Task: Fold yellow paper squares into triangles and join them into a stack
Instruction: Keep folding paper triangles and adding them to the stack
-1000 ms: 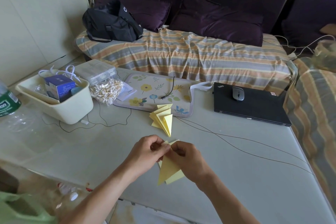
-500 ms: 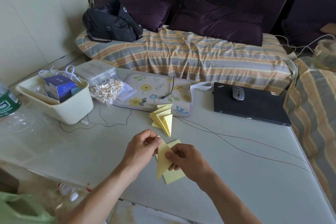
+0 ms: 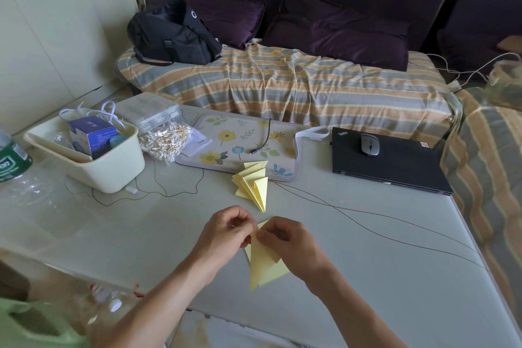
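Since the folded yellow paper (image 3: 264,265) is thin and weighs almost nothing, it will bend or crease at the slightest squeeze, so the safest hold is at its upper corner and along the folded edges, where the layers are doubled and stiffer. That is where both hands meet now: the left hand (image 3: 226,234) has its fingers curled and pinching the top of the piece, and the right hand (image 3: 288,243) pinches it from the other side, each grip pressed onto the paper just above the bench (image 3: 367,277). The long point hangs down toward the person. Farther back on the bench, well apart from the hands, sits the stack of joined triangles (image 3: 252,183), fanned and springy (a careless nudge would likely slide it).

The bench top looks smooth and glossy, so loose paper may skate on it. A thin dark cable (image 3: 381,223) runs across it to the right of the hands. Behind lie a floral mat (image 3: 240,144), a cream bin (image 3: 93,164), a closed laptop (image 3: 395,167) with a mouse (image 3: 370,144) on it, and a couch with a striped cover (image 3: 282,85).
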Motion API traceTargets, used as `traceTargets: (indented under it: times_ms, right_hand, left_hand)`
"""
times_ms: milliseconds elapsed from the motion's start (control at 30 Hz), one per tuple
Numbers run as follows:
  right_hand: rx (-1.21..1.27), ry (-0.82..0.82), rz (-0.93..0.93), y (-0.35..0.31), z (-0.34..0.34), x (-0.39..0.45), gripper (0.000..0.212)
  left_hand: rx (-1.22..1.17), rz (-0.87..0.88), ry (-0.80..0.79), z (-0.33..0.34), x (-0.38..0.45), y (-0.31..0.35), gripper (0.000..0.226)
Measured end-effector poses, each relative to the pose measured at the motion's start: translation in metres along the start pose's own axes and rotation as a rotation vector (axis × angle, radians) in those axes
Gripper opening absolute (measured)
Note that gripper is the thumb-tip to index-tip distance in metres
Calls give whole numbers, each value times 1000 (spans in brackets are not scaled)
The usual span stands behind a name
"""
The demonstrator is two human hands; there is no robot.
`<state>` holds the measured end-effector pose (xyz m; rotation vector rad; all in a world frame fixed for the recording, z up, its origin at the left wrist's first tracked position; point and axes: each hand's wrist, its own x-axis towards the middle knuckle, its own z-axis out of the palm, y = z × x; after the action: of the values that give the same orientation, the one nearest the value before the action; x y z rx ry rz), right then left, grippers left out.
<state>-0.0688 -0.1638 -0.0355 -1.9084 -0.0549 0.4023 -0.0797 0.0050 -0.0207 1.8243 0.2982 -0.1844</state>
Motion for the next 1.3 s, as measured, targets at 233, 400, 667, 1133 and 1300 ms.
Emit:
traceTargets:
  times_ms: [233, 400, 667, 1133, 1300]
  right_hand:
    - [17, 10, -20, -5, 2, -3, 16]
    - [-8, 51, 18, -4, 1, -1, 18]
    - [12, 54, 71, -4, -1, 1, 16]
    - [18, 63, 31, -7, 1, -1, 13]
    - [29, 84, 4, -4, 1, 0, 12]
  left_hand:
    - [34, 13, -27, -1, 0, 1, 16]
    - [-22, -26, 46, 1, 3, -2, 13]
    - [-61, -43, 199, -1, 11, -8, 14]
    - [44, 24, 26, 1, 4, -5, 7]
    - [114, 76, 97, 0, 3, -3, 18]
